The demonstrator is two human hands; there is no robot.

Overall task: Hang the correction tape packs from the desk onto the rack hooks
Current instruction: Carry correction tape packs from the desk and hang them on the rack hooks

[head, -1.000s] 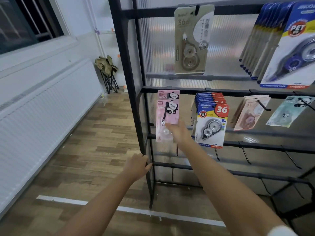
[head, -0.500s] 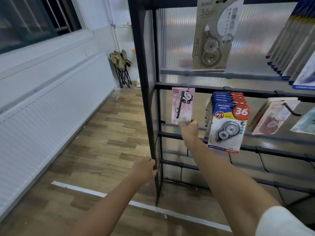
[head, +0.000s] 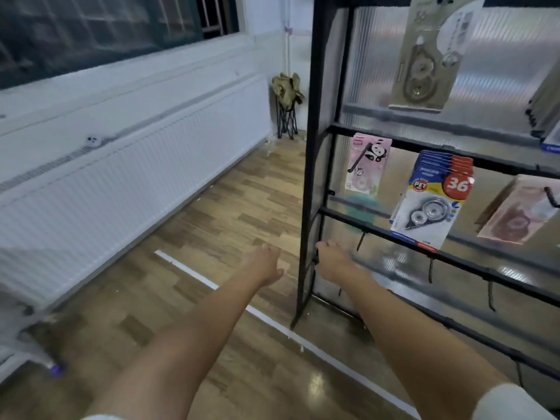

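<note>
Hands [head: 298,263] empty; flat pink card pack [head: 365,165] hangs, rack [head: 309,165].

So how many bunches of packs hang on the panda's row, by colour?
Pink bunch: 1
Blue bunch: 1
Peach bunch: 1
Total: 3 in view

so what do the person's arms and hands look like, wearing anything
Both forearms are bare, and the left hand and right hand wear no gloves. No watch or rings show, though the frame is blurred. White short sleeves edge in at the bottom, one on each arm, the right sleeve clearest.
</note>
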